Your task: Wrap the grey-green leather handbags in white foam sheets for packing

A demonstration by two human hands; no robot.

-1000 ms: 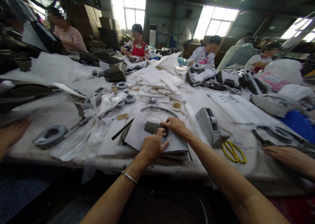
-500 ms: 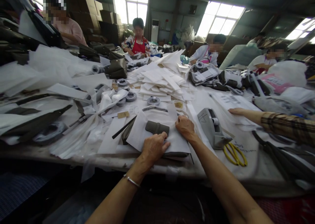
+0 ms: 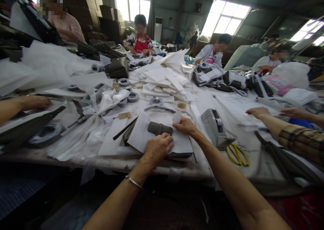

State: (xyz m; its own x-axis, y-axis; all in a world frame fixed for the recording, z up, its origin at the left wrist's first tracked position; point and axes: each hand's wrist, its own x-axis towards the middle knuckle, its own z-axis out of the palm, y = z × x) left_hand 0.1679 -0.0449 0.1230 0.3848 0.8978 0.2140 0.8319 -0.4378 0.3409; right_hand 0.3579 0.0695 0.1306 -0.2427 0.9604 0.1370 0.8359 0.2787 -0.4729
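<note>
A dark olive handbag [image 3: 187, 154] lies flat before me, mostly covered by a white paper sheet [image 3: 138, 132]. Its dark closure tab [image 3: 158, 128] shows on top of the paper. My left hand [image 3: 158, 150] rests on the bag, fingers bent over the tab's lower end. Just right of the tab, my right hand [image 3: 186, 126] is closed in a pinch on a small white paper piece [image 3: 177, 117] that stands up from its fingertips. A wrapped handle [image 3: 159, 108] arches behind the bag.
To the right stand a grey tape dispenser [image 3: 214, 127] and yellow-handled scissors [image 3: 237, 154]. Behind are a paper pile [image 3: 162, 78], wrapped rolls [image 3: 156, 101] and a small dish [image 3: 181, 105]. Co-workers' hands reach in at left [image 3: 35, 103] and right [image 3: 258, 112].
My right hand has shifted slightly left, and the small paper piece now stands up at its fingertips. My left thumb has drawn closer to its fingers. A co-worker's hand has appeared at left.
</note>
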